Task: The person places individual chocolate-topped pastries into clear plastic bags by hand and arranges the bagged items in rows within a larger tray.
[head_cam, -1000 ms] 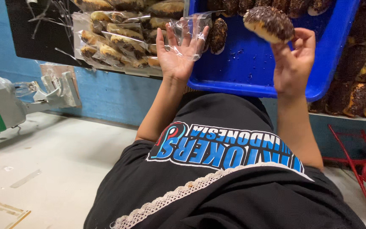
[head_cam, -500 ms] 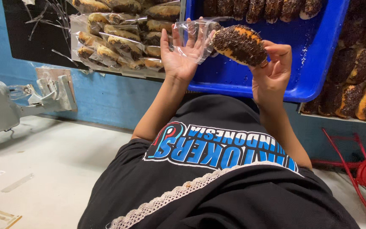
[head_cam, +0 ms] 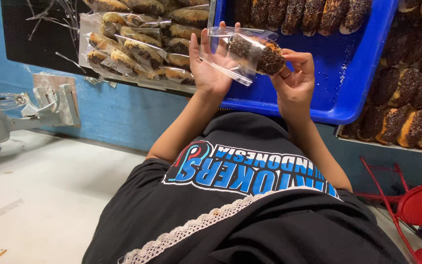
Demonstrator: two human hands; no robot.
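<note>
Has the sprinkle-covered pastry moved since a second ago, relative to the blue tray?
Yes. The pastry has travelled left across the blue tray and now sits partly inside the clear bag at the left hand.

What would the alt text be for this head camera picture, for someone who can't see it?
Seen from above, a person's left hand holds a clear plastic bag while the right hand pushes a chocolate-sprinkled pastry into it. Behind the hands are a blue tray lined with more sprinkled pastries and, to the left, a pile of bagged pastries.
</note>
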